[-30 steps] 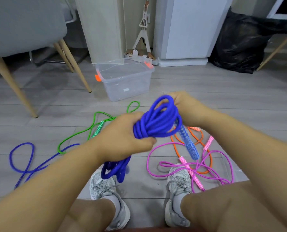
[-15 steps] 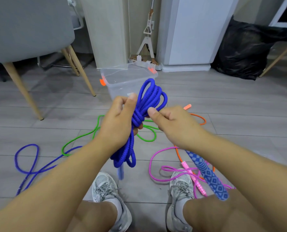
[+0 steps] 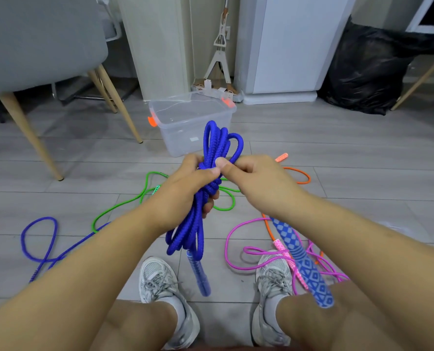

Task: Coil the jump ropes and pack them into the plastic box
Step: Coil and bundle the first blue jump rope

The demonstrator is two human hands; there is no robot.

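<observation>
Above the grey wood floor [image 3: 362, 158]: a person sits and holds a bundle up in front of their knees.
Rope in hand: the thick blue woven jump rope [image 3: 212, 158] is folded into long loops, so it stays small enough to pack.
Left hand [image 3: 185, 188]: its fingers are wrapped tight around the middle of the blue loops. I think this keeps the bundle from falling open.
Right hand [image 3: 256, 178]: its thumb and first finger pinch together on a strand at the middle, touching the left thumb. It looks like it is winding or tucking the end to tie the bundle.
Handles: one blue patterned handle [image 3: 198, 277] hangs under the bundle. The other [image 3: 304, 267] hangs below the right arm.
Box: the clear plastic box with orange clips [image 3: 185, 130] stands open on the floor just past the hands. No rope is in it that I can see.
Other ropes: a thin green rope [image 3: 119, 207], a pink rope [image 3: 238, 268], an orange rope [image 3: 302, 177] and a thin purple rope [image 3: 37, 257] lie loose on the floor, not coiled yet.
Job so far: only just begun, I think.
</observation>
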